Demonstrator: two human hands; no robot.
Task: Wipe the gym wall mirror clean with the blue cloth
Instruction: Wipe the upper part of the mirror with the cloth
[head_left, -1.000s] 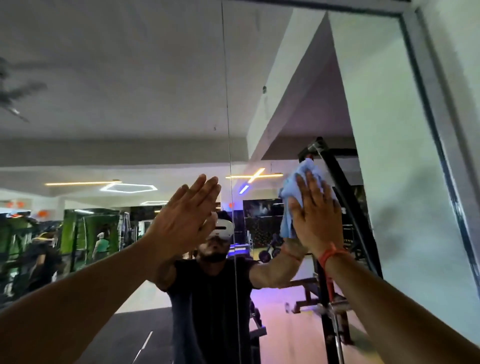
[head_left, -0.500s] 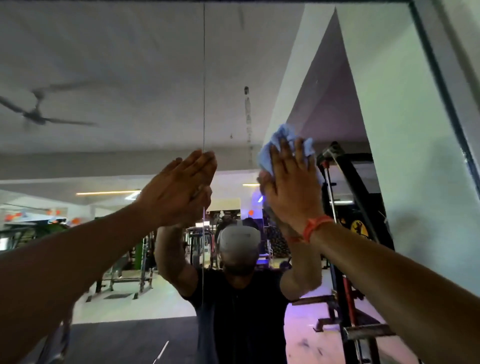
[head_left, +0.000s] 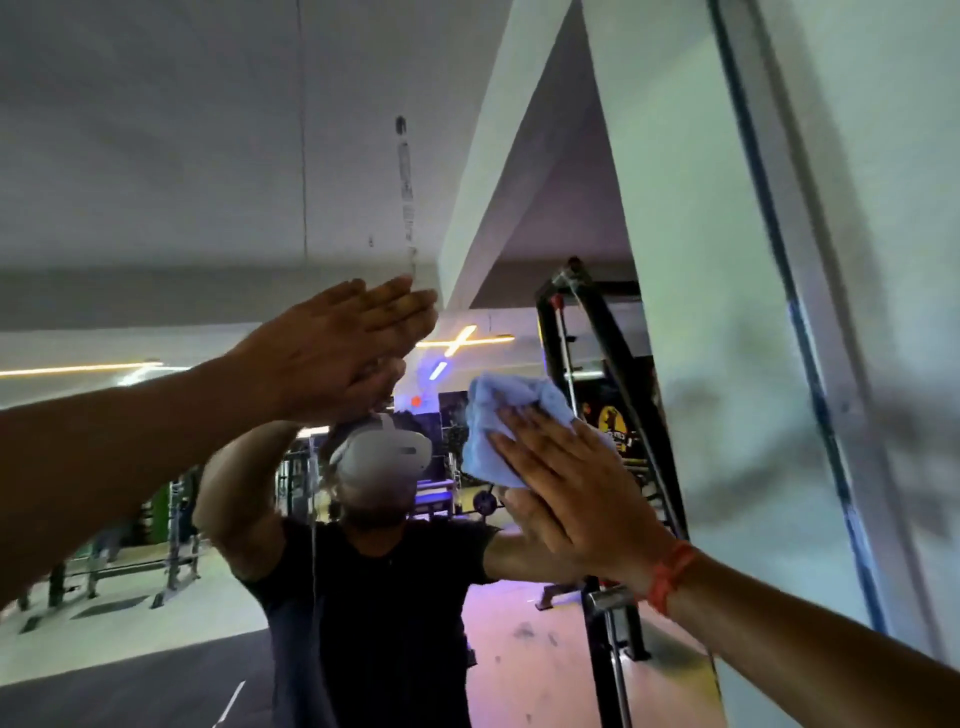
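Lower now, right hand (head_left: 576, 493) presses bunched blue cloth (head_left: 511, 426) flat-fingered against mirror (head_left: 208, 156); left hand (head_left: 332, 353) flat.

One blue cloth (head_left: 511, 415), right of centre in the frame. Two hands: left hand (head_left: 332, 358) at centre left, right hand (head_left: 576, 488) at lower right of centre. One wall mirror (head_left: 208, 156), split by one vertical seam (head_left: 303, 156) at upper left of centre. One dried drip streak (head_left: 407, 197) at upper centre. One orange wristband (head_left: 667, 577) at lower right. One reflected headset (head_left: 387, 454) at centre. One black machine frame (head_left: 597, 338) right of centre.
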